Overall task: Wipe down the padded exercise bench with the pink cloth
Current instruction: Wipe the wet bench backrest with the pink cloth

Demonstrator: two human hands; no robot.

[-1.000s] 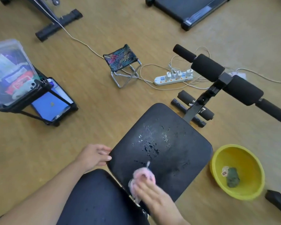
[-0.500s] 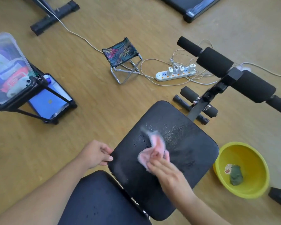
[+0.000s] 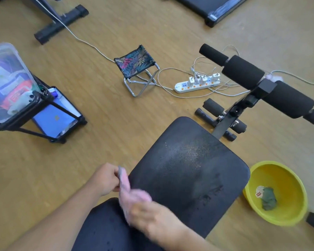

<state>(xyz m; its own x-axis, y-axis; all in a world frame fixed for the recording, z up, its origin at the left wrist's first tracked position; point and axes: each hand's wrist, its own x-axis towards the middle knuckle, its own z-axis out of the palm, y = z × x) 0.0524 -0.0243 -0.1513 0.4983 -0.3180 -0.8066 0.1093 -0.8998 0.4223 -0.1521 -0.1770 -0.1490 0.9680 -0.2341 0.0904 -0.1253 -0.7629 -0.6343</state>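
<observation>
Wooden floor (image 3: 116,124), gym corner. Padded exercise bench (image 3: 188,174): front pad smeared damp, few droplets left; rear pad (image 3: 105,230) beaded, unwiped. Pink cloth (image 3: 129,192): at the pads' junction, my right hand (image 3: 152,216) closed on it, my left hand (image 3: 105,179) pinching its upper end. Judged roughly half done.

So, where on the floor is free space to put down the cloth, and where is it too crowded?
Bare floor lies between the folding stool, the storage rack and the bench pad. It is crowded around the power strip, with its cables, beside the foam rollers. Right of the pad, the yellow basin fills the floor.
</observation>
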